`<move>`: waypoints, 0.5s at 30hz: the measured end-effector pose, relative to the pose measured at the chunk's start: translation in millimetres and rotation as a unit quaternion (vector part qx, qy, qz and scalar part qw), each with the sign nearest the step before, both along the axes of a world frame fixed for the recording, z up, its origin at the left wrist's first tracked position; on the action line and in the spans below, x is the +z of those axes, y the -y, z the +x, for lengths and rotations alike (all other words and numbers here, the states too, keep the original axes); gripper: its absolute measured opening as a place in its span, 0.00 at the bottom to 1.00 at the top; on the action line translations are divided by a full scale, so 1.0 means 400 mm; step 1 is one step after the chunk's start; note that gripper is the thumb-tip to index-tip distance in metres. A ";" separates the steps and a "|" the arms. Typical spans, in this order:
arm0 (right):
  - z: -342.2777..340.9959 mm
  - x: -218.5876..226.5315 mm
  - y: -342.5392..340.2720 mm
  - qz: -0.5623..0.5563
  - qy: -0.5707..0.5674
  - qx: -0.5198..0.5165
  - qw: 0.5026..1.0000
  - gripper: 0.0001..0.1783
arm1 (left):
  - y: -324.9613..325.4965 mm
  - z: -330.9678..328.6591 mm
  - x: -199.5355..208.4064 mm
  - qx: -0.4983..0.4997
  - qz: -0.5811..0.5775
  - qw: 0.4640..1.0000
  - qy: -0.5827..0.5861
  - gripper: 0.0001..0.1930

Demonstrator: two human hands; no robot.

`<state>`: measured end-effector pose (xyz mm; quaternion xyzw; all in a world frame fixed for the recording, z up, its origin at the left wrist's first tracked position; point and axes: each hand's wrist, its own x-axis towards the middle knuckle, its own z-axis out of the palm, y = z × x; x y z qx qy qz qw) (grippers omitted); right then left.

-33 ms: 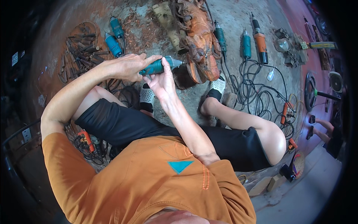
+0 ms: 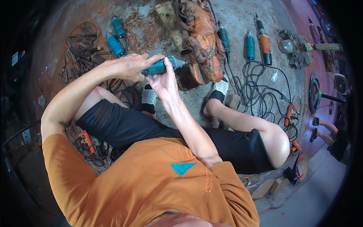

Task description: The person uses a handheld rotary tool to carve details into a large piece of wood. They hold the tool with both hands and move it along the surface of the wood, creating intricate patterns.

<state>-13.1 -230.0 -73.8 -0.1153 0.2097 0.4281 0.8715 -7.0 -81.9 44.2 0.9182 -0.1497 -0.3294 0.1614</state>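
Note:
A teal die grinder (image 2: 159,67) lies level in both my hands, its metal nose pointing right towards a carved wooden figure (image 2: 204,38). My left hand (image 2: 130,68) wraps the rear of its body, one finger stretched along the top. From below, my right hand (image 2: 165,82) grips the body near the front, thumb laid over it. The nose is close to the carving's lower end; whether a bit touches the wood is too small to tell. The reddish-brown carving rests between and beyond my feet, next to a paler wood piece (image 2: 170,26).
Gouges and chisels (image 2: 85,47) are heaped at the left beside two teal grinders (image 2: 114,44). To the right lie more teal grinders (image 2: 250,46), an orange grinder (image 2: 264,44) and tangled black cords (image 2: 261,90). A small bottle (image 2: 274,75) stands nearby. Another person's legs (image 2: 328,130) show far right.

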 end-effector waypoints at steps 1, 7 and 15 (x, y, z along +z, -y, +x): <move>0.010 -0.004 -0.004 -0.003 0.001 -0.001 1.000 0.31 | 0.004 0.012 0.007 0.006 0.008 1.000 -0.008 0.48; 0.039 -0.013 -0.020 0.002 0.008 0.009 1.000 0.28 | -0.021 0.022 -0.027 0.010 0.011 1.000 0.021 0.50; 0.051 -0.001 -0.021 -0.018 -0.013 0.000 1.000 0.26 | -0.029 0.033 -0.058 -0.005 0.010 0.998 0.055 0.48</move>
